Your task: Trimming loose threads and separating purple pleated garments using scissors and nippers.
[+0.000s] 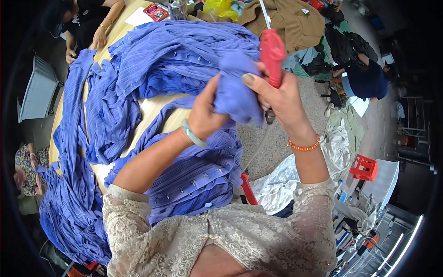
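Two hands: both raised over the table edge, working one bunch of blue fabric.
Left hand [203,115]: clenched on the blue fabric bunch [235,94], fingers buried in the cloth; pale green bangle [193,135] on the wrist.
Right hand [279,99]: wrapped around the red tool [272,55], thumb pressed onto the same fabric bunch; orange bead bracelet [304,147] on the wrist.
Red tool: upright handle, thin pale rod out the top, dark tip showing below the palm; a thin cord hangs down from it.
Fabric location: held between both hands, above the pile of blue pleated garments [161,64] spread over the round table [152,108].
Garment detail: rows of small snaps along the bands nearest the person.
Packages: small red flat packet [156,11] at the far table edge, white paper sheet [138,18] just beside it; yellow bag [220,7] further right.
Other items: brown knit garment [295,21] at far right of table; red plastic crate [364,167] on the floor, well apart.
Other person: a hand [99,37] resting at the far-left table edge.
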Tool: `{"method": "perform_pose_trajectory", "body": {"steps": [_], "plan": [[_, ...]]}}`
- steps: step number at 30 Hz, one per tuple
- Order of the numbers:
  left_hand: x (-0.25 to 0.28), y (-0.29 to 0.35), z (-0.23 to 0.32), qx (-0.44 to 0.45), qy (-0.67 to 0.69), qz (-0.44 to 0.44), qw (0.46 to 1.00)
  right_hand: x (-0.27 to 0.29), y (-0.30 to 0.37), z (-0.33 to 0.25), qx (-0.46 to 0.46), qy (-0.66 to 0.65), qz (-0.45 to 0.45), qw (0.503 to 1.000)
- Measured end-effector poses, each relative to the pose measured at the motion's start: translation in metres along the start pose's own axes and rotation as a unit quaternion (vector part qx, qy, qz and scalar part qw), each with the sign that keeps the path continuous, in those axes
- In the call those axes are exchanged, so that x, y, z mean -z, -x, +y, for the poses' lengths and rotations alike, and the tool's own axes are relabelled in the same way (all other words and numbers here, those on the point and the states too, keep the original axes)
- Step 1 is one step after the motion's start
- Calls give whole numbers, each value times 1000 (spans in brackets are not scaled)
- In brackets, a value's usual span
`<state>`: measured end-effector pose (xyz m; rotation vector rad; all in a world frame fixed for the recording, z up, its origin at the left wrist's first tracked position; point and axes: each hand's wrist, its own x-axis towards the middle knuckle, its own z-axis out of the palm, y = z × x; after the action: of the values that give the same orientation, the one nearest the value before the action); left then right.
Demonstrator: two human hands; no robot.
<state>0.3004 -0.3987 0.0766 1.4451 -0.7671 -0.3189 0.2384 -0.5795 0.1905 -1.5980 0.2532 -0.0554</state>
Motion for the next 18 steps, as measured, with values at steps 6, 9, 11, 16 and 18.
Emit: {"method": "perform_pose_trajectory", "body": {"steps": [6,9,11,16,18], "plan": [[74,40,-42,269,434,188,839,0,-31,68,7,15,-85,996],[93,59,-42,236,451,193,839,-21,-26,93,-27,13,-120,992],[104,63,-49,236,523,154,804,-36,-25,99,-18,47,-136,989],[97,67,-35,251,491,128,824,-59,-32,95,59,157,-163,972],[94,63,-24,241,446,117,854,-64,-35,108,127,165,-141,968]]}}
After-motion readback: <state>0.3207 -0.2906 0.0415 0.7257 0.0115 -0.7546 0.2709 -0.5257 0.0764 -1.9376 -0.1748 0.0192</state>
